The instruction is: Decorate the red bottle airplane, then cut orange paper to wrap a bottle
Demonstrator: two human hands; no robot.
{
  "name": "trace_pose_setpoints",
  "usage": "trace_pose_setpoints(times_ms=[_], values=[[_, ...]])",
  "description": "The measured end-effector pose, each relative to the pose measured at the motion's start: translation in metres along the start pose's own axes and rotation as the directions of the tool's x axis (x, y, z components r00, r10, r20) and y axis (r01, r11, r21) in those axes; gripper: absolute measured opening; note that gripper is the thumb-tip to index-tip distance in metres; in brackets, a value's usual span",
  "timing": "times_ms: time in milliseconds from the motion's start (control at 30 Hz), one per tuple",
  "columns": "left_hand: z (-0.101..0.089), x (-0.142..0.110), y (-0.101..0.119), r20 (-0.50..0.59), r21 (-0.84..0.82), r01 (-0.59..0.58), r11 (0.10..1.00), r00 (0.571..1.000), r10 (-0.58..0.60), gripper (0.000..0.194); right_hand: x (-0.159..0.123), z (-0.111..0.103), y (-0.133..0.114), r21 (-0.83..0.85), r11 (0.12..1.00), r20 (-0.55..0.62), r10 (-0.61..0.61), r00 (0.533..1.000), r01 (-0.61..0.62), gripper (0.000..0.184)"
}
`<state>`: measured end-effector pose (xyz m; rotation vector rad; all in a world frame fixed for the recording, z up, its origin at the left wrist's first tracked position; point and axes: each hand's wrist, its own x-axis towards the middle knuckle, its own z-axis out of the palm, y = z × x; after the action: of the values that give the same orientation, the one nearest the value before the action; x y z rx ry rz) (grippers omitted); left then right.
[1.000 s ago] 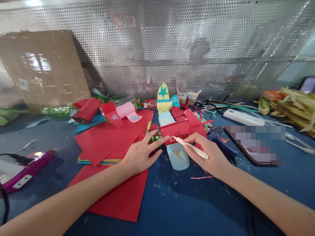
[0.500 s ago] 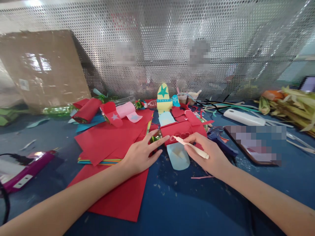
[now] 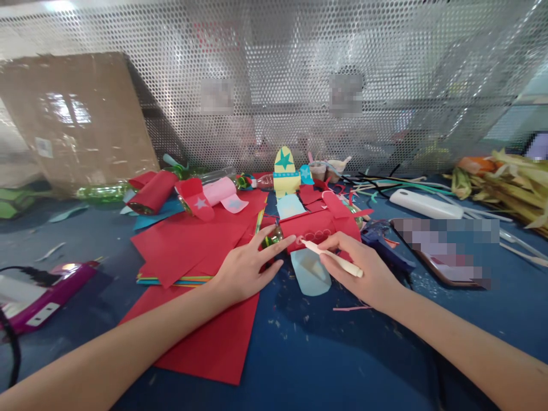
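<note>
A white marker pen [image 3: 334, 259] is pinched in my right hand [image 3: 370, 268], its tip on the red paper wrapped around a bottle [image 3: 314, 222]. Light looped outlines run along that paper. My left hand [image 3: 246, 268] lies with its fingers spread, the index fingertip at the paper's left edge beside the bottle's green end [image 3: 273, 236]. Light blue paper flaps stick out from the wrapped bottle, one rounded flap [image 3: 311, 274] toward me and one behind. A yellow rounded paper piece [image 3: 284, 168] with a teal star stands just beyond.
Red paper sheets [image 3: 180, 240] lie under and left of my left arm. Other paper-wrapped bottles [image 3: 154, 192] sit at the back left. A phone [image 3: 440, 251], a white glue gun [image 3: 423, 204] and corn husks [image 3: 509, 191] are to the right. A purple power strip [image 3: 55, 297] lies left; cardboard [image 3: 85, 125] leans behind.
The marker tip has shifted very slightly at the left end of the looped outlines, where the mark looks fuller. My left hand stays in place.
</note>
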<state>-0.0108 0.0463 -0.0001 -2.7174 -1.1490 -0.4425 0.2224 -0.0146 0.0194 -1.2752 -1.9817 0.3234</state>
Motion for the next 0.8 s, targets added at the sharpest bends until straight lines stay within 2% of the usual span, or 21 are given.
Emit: trace_pose_setpoints(times_ms=[800], values=[[0.0018,-0.0003,-0.0013,-0.004,-0.001,-0.003,1.000,1.000,0.003,0.047,-0.0002,-0.0004,0.0014,-0.009,1.000,0.015,-0.005,1.000,0.005,0.009]])
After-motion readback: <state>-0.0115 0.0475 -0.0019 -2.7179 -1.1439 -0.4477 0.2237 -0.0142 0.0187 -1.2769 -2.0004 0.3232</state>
